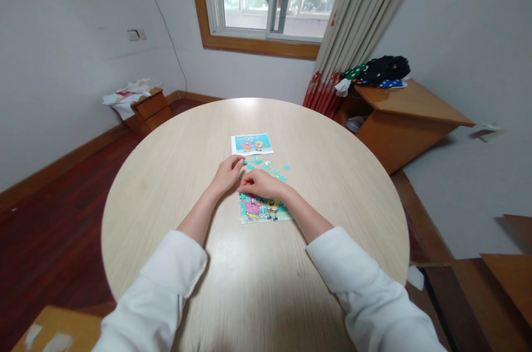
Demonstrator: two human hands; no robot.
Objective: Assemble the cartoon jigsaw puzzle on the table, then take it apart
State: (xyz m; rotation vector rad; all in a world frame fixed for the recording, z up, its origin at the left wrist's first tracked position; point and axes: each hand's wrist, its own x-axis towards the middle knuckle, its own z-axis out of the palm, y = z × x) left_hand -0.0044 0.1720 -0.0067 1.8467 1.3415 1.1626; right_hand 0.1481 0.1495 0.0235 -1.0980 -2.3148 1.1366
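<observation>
A partly assembled jigsaw puzzle (251, 210) with a pink and a yellow cartoon figure lies flat on the round table. My right hand (261, 183) is over its upper part, fingers curled together at the upper left edge; whatever they pinch is too small to make out. Just above and to the left, my left hand (226, 174) has its fingers bent together beside the loose puzzle pieces (255, 161); its fingertips' contents cannot be made out. More loose pieces (279, 174) lie right of my right hand, which hides part of the puzzle.
Behind the pieces lies a reference picture (253, 144) with the same cartoon figures. The round wooden table (332, 185) carries all this. Beyond it stand a small cabinet (153, 111) with white cloth at left and a tilted wooden desk (407, 113) bearing dark cloth at right.
</observation>
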